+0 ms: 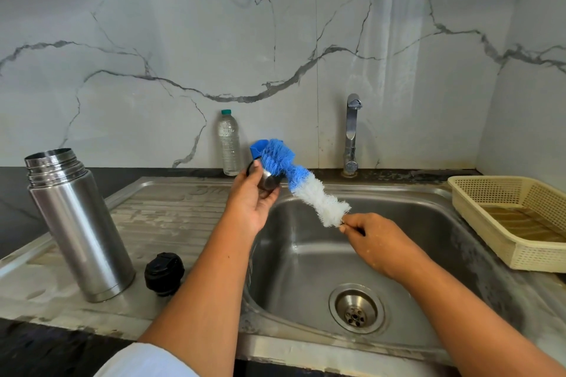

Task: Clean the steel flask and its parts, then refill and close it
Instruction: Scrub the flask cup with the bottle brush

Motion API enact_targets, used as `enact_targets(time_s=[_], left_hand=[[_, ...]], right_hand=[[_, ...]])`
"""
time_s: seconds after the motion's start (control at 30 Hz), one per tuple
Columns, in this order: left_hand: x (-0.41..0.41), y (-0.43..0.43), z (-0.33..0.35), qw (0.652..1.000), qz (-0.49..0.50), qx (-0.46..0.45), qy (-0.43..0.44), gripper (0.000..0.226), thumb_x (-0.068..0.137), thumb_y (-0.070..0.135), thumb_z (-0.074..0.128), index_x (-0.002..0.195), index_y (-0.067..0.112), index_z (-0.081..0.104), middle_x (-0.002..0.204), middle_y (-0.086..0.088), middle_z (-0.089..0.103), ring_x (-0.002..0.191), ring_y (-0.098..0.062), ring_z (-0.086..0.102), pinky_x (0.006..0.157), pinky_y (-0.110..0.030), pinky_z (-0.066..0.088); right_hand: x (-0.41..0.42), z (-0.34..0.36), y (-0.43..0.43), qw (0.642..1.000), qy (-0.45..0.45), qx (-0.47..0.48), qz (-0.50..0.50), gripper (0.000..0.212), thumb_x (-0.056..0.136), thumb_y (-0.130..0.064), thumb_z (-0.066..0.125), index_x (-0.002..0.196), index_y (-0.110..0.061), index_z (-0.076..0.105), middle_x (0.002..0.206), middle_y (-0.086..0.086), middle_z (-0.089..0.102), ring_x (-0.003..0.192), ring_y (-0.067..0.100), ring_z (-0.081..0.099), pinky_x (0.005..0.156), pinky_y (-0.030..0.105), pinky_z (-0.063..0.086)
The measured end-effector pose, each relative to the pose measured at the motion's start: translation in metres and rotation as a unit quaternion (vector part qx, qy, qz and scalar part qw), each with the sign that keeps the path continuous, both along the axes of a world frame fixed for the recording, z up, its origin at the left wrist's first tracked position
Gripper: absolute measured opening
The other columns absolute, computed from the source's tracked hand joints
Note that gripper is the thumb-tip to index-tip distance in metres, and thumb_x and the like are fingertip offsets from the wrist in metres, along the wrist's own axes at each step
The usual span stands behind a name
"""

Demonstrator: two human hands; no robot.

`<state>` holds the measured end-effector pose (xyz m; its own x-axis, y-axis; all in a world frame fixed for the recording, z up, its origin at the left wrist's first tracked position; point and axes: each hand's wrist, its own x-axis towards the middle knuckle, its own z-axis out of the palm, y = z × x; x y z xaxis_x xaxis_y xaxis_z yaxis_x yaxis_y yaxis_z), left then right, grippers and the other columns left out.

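Note:
The open steel flask (78, 223) stands upright on the sink's drainboard at the left, with its black stopper (164, 273) beside its base. My left hand (252, 199) grips the flask's small steel cup lid (269, 180) above the left rim of the basin. My right hand (375, 240) pinches the wire handle of a blue and white bottle brush (301, 182). The brush's blue end lies against the cup lid. Whether the bristles reach inside the cup is hidden by my fingers.
The steel sink (306, 260) has its drain (355, 307) at the front. A tap (352, 135) stands behind it, not running. A clear plastic water bottle (229, 142) stands by the wall. A cream plastic basket (517, 220) sits on the right.

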<state>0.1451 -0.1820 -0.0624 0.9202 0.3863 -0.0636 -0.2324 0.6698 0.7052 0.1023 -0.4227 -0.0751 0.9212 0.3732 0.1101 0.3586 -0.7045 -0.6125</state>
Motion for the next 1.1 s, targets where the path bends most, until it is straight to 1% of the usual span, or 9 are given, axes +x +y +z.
enact_targets(time_s=[0.13,0.2,0.3,0.47,0.7,0.87,1.0,1.03,1.1], left_hand=[[0.001,-0.011,0.005,0.999,-0.022,-0.018,-0.021,0.026,0.101,0.024,0.065,0.121,0.007,0.062,0.125,-0.021,0.066,0.11,-0.036,0.069,0.093,-0.054,0.059],[0.004,-0.006,0.005,0.997,-0.021,-0.066,-0.03,0.032,0.102,0.028,0.062,0.127,0.007,0.062,0.13,-0.024,0.066,0.113,-0.038,0.069,0.1,-0.058,0.055],[0.004,-0.003,0.003,0.99,-0.033,-0.13,-0.036,0.027,0.103,0.024,0.058,0.123,0.005,0.061,0.13,-0.028,0.064,0.116,-0.042,0.066,0.108,-0.059,0.048],[-0.005,-0.006,0.007,0.987,-0.026,-0.153,-0.053,0.043,0.093,0.017,0.074,0.13,0.001,0.059,0.128,-0.026,0.062,0.117,-0.038,0.064,0.101,-0.05,0.055],[-0.004,-0.011,0.01,0.988,-0.04,-0.138,-0.064,0.04,0.1,0.023,0.066,0.135,0.005,0.058,0.128,-0.026,0.067,0.112,-0.041,0.068,0.102,-0.053,0.054],[0.002,0.005,0.009,0.987,-0.012,-0.149,-0.051,0.035,0.105,0.024,0.051,0.134,0.004,0.057,0.134,-0.027,0.062,0.117,-0.042,0.064,0.089,-0.054,0.059],[-0.002,-0.007,0.003,0.996,-0.048,-0.077,-0.002,0.015,0.106,0.015,0.052,0.108,0.002,0.06,0.105,-0.016,0.069,0.113,-0.037,0.069,0.064,-0.059,0.062],[-0.002,-0.009,0.004,0.996,-0.048,-0.071,-0.005,0.015,0.106,0.014,0.052,0.111,0.003,0.059,0.105,-0.015,0.067,0.112,-0.037,0.069,0.063,-0.059,0.062],[0.0,-0.005,0.007,0.995,-0.025,-0.09,-0.02,0.017,0.107,0.016,0.053,0.116,0.003,0.059,0.121,-0.016,0.067,0.106,-0.039,0.07,0.078,-0.06,0.061]], right_hand=[[0.001,0.0,0.003,0.999,-0.011,0.03,-0.013,0.023,0.107,-0.031,0.048,0.097,-0.027,0.068,0.072,-0.003,0.06,0.057,0.008,0.049,0.053,0.02,0.04],[0.0,0.0,0.002,0.999,-0.015,0.028,-0.007,0.025,0.106,-0.031,0.048,0.089,-0.03,0.066,0.07,-0.004,0.059,0.056,0.008,0.048,0.053,0.02,0.039],[-0.001,-0.002,0.001,0.999,-0.016,0.037,-0.006,0.027,0.106,-0.03,0.049,0.083,-0.032,0.063,0.069,-0.004,0.058,0.056,0.008,0.048,0.053,0.02,0.039],[-0.001,0.001,0.001,0.999,-0.01,0.046,-0.005,0.027,0.106,-0.031,0.049,0.083,-0.03,0.063,0.069,-0.003,0.058,0.057,0.009,0.048,0.053,0.022,0.04],[-0.002,0.001,0.001,0.999,-0.006,0.036,-0.004,0.033,0.106,-0.03,0.049,0.076,-0.02,0.058,0.064,-0.004,0.051,0.054,0.009,0.042,0.05,0.02,0.035],[-0.007,0.002,0.002,1.0,-0.004,0.015,0.014,0.035,0.106,-0.03,0.048,0.072,-0.027,0.055,0.063,-0.007,0.051,0.053,0.007,0.042,0.051,0.018,0.035],[-0.007,0.003,0.008,1.0,-0.004,0.018,0.012,0.033,0.107,-0.028,0.048,0.074,-0.029,0.056,0.065,-0.006,0.053,0.054,0.008,0.044,0.051,0.019,0.036],[-0.007,0.003,0.008,1.0,-0.006,0.019,0.006,0.033,0.107,-0.028,0.048,0.075,-0.029,0.056,0.066,-0.006,0.053,0.055,0.008,0.045,0.051,0.018,0.036],[-0.006,0.004,0.005,1.0,-0.009,0.01,0.0,0.032,0.107,-0.028,0.047,0.076,-0.031,0.056,0.067,-0.006,0.054,0.056,0.008,0.046,0.051,0.018,0.036]])
